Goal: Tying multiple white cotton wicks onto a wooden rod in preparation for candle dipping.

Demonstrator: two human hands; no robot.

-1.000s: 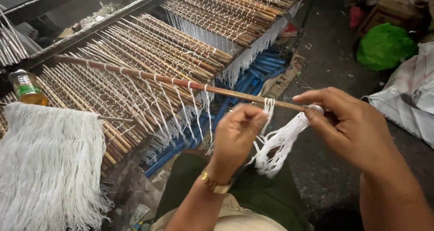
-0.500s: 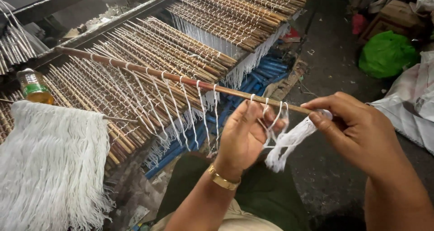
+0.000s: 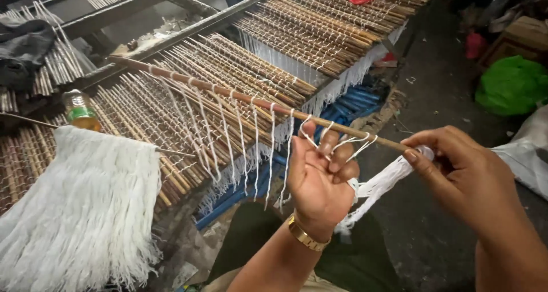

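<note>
Stick (image 3: pixel 251 101) runs 10-to-4 o'clock across frame. R hand (image 3: pixel 456 172) pinches its near end plus white string bundle (image 3: pixel 377 186). L hand (image 3: pixel 319 178), nearer the knots, fingers hooked in loops just below stick at 12.

A metal-framed rack (image 3: pixel 188 29) carries rows of strung bamboo sticks (image 3: pixel 302 41).

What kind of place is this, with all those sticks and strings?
Probably a small craft workshop where strings get tied onto sticks. Rows of strung sticks lie on a rack, a pile of white strings hangs nearby, and the left hand loops string onto a long stick.
</note>
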